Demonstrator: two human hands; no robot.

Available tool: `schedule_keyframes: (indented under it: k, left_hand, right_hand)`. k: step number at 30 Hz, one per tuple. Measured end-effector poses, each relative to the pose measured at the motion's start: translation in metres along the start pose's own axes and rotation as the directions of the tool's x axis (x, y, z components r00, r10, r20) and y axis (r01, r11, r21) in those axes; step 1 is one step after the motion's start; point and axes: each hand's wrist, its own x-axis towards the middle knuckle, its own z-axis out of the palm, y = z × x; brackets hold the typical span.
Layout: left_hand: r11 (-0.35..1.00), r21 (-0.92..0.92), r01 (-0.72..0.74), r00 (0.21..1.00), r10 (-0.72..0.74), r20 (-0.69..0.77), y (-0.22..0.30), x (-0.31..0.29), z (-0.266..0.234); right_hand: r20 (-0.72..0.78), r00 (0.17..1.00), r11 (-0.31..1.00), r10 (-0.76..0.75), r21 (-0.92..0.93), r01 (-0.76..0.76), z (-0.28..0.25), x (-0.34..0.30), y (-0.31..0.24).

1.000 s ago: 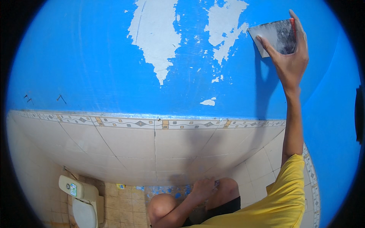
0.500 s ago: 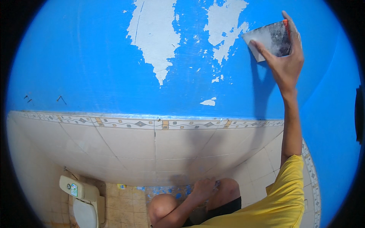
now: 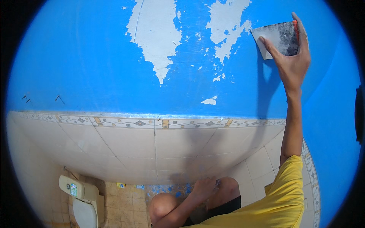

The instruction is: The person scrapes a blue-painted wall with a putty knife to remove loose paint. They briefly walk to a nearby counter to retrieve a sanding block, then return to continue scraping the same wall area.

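Note:
My right hand (image 3: 292, 62) is raised at the upper right, closed around a wide flat scraper (image 3: 282, 38). The scraper is grey and black with whitish dust, and a strip of orange shows along its right edge. My thumb presses on its face, with the fingers at the far side. Its left edge is by the blue wall (image 3: 95, 49), beside a ragged bare patch (image 3: 227, 24). Down by my knees, my left hand (image 3: 204, 187) is closed and rests near the right knee. A small greyish thing shows at its fingers, too small to name.
Another large bare patch (image 3: 156, 36) runs down the wall. Two bent nails or hooks (image 3: 59, 98) stick out at left. Below are a patterned tile border (image 3: 138, 123) and beige tiles. A toilet (image 3: 84, 201) stands at lower left; blue paint flakes (image 3: 167, 189) litter the floor.
My right hand has shifted slightly to the right with the scraper, away from the bare patch. The left hand stays in nearly the same place.

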Motion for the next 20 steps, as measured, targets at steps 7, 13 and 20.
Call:
schedule_keyframes:
  k: [7,13,20]
  left_hand:
    - [1.000,0.017,0.005,1.000,-0.005,0.013,0.003,0.000,-0.007]
    - [1.000,0.008,0.014,1.000,-0.014,0.022,0.000,0.003,-0.001]
    - [1.000,0.008,0.029,0.997,-0.029,0.066,0.000,0.002,-0.003]
  right_hand:
    - [0.018,0.997,0.997,0.071,0.033,-0.072,0.003,-0.005,-0.004]
    - [0.015,0.999,0.998,0.037,0.053,-0.038,0.004,-0.004,-0.003]
    - [-0.004,0.999,0.999,-0.033,0.007,0.033,0.005,-0.002,-0.003]
